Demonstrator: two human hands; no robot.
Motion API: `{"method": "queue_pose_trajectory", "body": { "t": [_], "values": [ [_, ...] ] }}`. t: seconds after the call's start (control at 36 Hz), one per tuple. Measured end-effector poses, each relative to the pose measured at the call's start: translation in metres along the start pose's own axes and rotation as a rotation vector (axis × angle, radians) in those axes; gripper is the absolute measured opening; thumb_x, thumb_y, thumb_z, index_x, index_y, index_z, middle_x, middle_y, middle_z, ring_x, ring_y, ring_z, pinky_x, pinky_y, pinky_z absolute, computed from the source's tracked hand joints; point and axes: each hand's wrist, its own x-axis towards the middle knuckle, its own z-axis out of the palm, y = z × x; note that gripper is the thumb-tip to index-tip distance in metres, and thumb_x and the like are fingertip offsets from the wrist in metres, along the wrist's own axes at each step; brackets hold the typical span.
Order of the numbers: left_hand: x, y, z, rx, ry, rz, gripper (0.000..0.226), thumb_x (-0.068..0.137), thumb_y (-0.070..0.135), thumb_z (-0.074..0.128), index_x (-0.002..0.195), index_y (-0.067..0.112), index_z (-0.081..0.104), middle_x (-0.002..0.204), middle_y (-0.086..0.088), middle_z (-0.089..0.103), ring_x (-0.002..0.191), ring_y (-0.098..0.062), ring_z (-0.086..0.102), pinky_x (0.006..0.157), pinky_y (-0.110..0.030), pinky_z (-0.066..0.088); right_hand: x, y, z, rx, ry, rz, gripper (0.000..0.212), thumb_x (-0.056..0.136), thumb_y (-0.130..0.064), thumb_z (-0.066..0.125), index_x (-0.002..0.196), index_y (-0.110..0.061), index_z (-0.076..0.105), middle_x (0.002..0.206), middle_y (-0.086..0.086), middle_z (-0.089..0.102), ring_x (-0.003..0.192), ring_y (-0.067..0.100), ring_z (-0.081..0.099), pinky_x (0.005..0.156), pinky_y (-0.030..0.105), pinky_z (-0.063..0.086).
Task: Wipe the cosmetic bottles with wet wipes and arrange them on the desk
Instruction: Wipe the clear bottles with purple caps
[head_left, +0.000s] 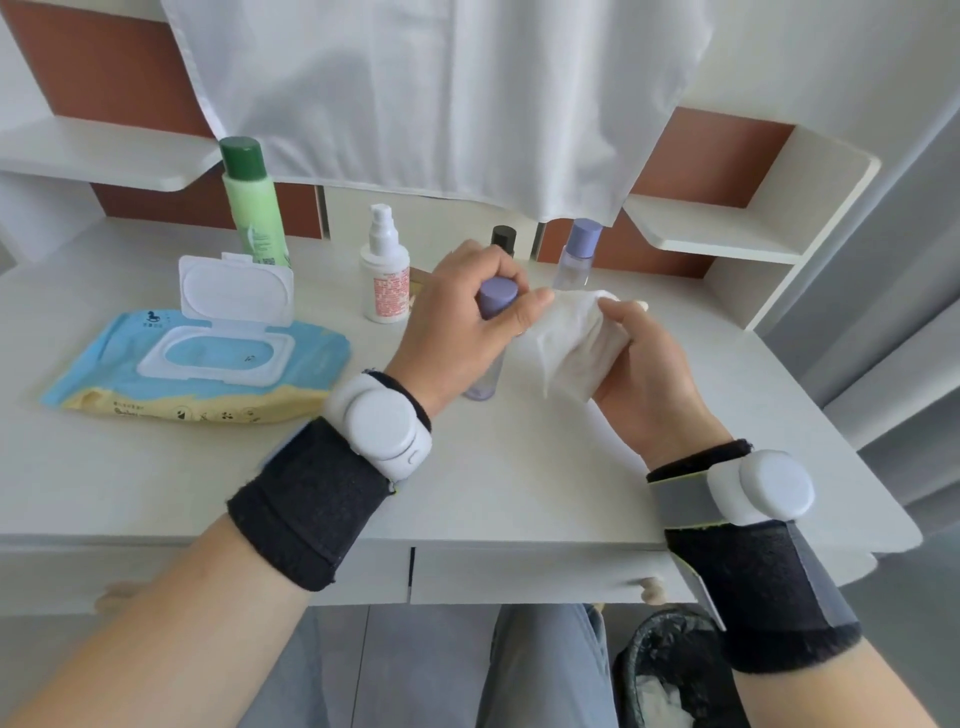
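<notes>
Black wrist wraps (311, 499) band both forearms. Left hand (457, 322) grips a lilac-capped bottle (496, 299) at the desk's (519, 467) middle; right hand (644, 374) clutches a wet wipe (571, 338) just beside it. At 12 o'clock, black-capped bottle (504, 239), half hidden by knuckles; 1, second lilac bottle (579, 254); 11, white spray bottle (385, 265); 10, green bottle (252, 202); 9, open wipes pack (208, 364).

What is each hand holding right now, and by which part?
The left hand grips the clear lilac-capped plastic bottle round its upper body, just below the cap. The right hand pinches the crumpled white wet wipe at its right edge.

Left hand (457, 322) and right hand (644, 374) close together, fingers (532, 306) curled.
</notes>
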Motion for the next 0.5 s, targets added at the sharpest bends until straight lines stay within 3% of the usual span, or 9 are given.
{"method": "queue_pose_trajectory", "body": {
  "t": [0.11,0.25,0.36,0.42,0.5],
  "values": [
    [0.0,0.003,0.001,0.022,-0.136,-0.054,0.032,0.089,0.046,0.046,0.085,0.015,0.053,0.075,0.016,0.052,0.083,-0.017,0.045,0.076,-0.021,0.035,0.0,-0.001,0.0,0.004,-0.02,0.03,0.048,0.095,-0.032,0.052,0.133,-0.002,0.056,0.118,0.014,0.066,0.101,0.025,0.065,0.088,0.036,0.051],
    [0.003,0.004,-0.008,-0.052,-0.24,-0.141,0.035,0.083,0.027,0.031,0.098,0.015,0.06,0.092,0.018,0.061,0.102,-0.018,0.045,0.089,-0.028,0.034,0.0,-0.002,-0.002,0.052,-0.079,0.025,0.05,0.097,-0.03,0.048,0.136,0.0,0.052,0.117,0.014,0.065,0.104,0.026,0.063,0.091,0.037,0.047],
    [0.004,-0.002,-0.012,-0.071,-0.248,-0.127,0.037,0.086,0.036,0.035,0.113,0.026,0.058,0.094,0.013,0.068,0.102,-0.028,0.058,0.098,-0.044,0.041,0.001,-0.002,-0.003,0.055,-0.084,0.032,0.045,0.095,-0.032,0.047,0.128,-0.003,0.058,0.115,0.014,0.061,0.107,0.028,0.056,0.096,0.04,0.038],
    [0.004,-0.003,-0.012,-0.021,-0.178,-0.124,0.039,0.087,0.043,0.042,0.118,0.025,0.06,0.094,0.01,0.068,0.099,-0.023,0.06,0.095,-0.039,0.044,0.001,-0.002,-0.005,0.068,-0.059,0.019,0.039,0.093,-0.033,0.049,0.123,-0.009,0.059,0.115,0.012,0.058,0.106,0.027,0.049,0.093,0.04,0.033],
    [0.005,-0.003,-0.014,-0.001,-0.091,-0.128,0.04,0.087,0.047,0.052,0.115,0.022,0.065,0.097,0.004,0.071,0.092,-0.017,0.064,0.088,-0.034,0.05,0.001,-0.002,-0.007,0.068,0.002,-0.009,0.046,0.097,-0.032,0.045,0.133,-0.005,0.053,0.117,0.01,0.058,0.104,0.026,0.047,0.089,0.04,0.031]
  ]
}}
